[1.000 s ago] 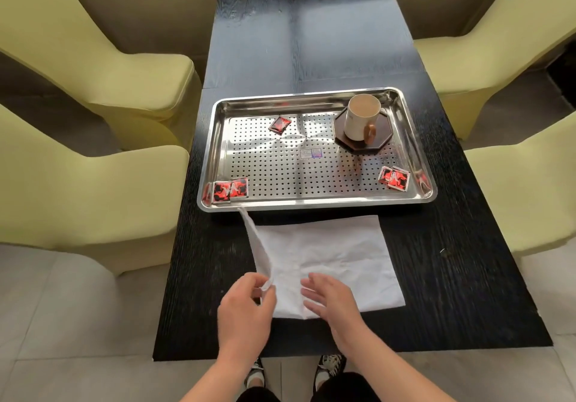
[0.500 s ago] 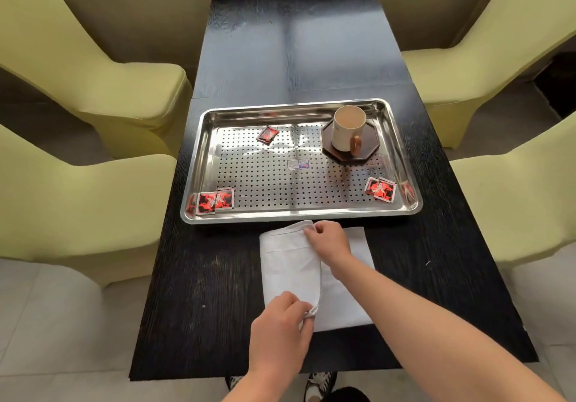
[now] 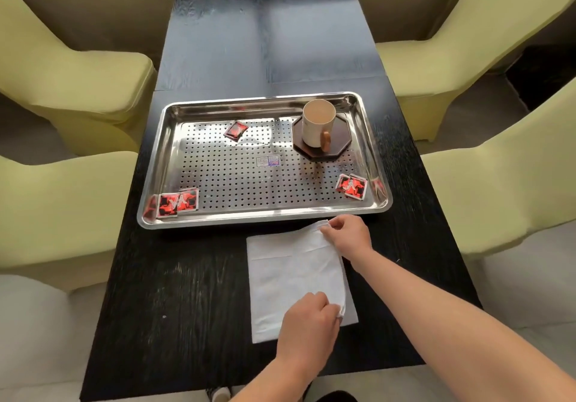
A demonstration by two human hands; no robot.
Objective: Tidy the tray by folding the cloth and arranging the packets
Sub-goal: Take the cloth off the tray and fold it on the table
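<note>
A white cloth (image 3: 293,273) lies folded in half on the black table, just in front of the steel perforated tray (image 3: 265,219). My left hand (image 3: 308,323) pinches the cloth's near right corner. My right hand (image 3: 347,234) pinches its far right corner beside the tray's front rim. Red and black packets lie in the tray: two overlapping at the near left (image 3: 177,203), one at the far middle (image 3: 235,130), two overlapping at the near right (image 3: 352,184).
A white mug (image 3: 316,124) with a wooden handle stands on a dark octagonal coaster (image 3: 341,142) in the tray's far right corner. Yellow-green chairs (image 3: 71,67) flank the black table (image 3: 187,292) on both sides. My shoes show below the table's near edge.
The cloth's left half has been carried over to the right, folding it in half. My right hand went from the near edge to the far right corner; the left followed to the near right corner.
</note>
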